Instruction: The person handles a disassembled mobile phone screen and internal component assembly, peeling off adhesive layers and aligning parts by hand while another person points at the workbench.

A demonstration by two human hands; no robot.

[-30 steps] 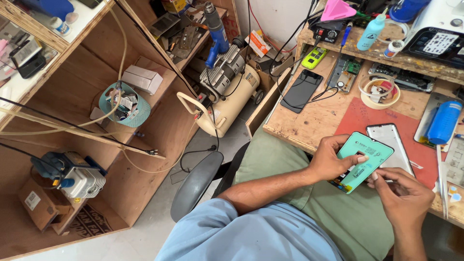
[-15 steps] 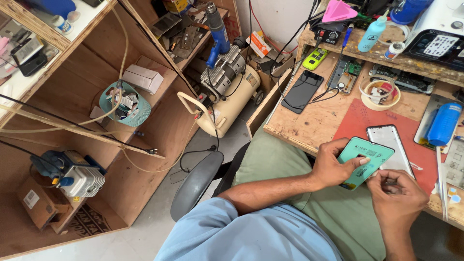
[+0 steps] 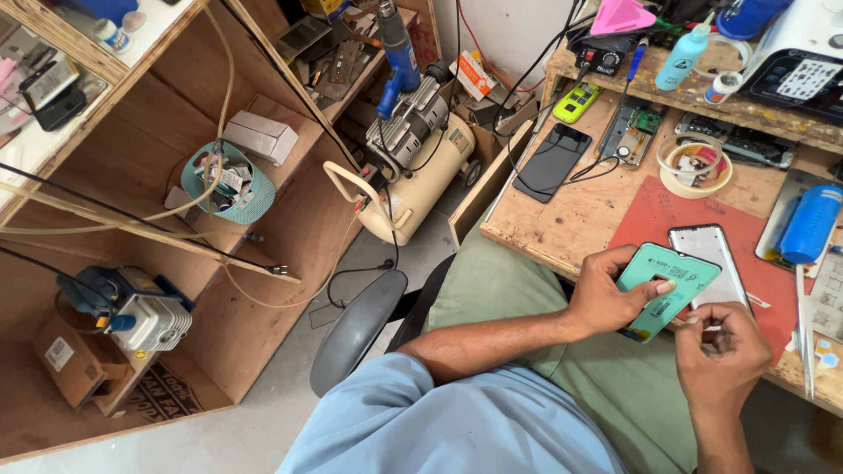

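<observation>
Green phone-shaped film sheet [image 3: 669,285] is held over the bench edge, above the lap. Left hand [image 3: 610,294] grips it, fingers wrapped around its lower edge, thumb on its face. Right hand [image 3: 722,351] has fingertips pinched narrow at the sheet's corner. Glass screen panel [image 3: 713,263] lies just beside, on a red mat [image 3: 654,215] covering the cluttered wooden workbench [image 3: 580,211]. Cream compressor [image 3: 413,171] stands on the grey floor.
</observation>
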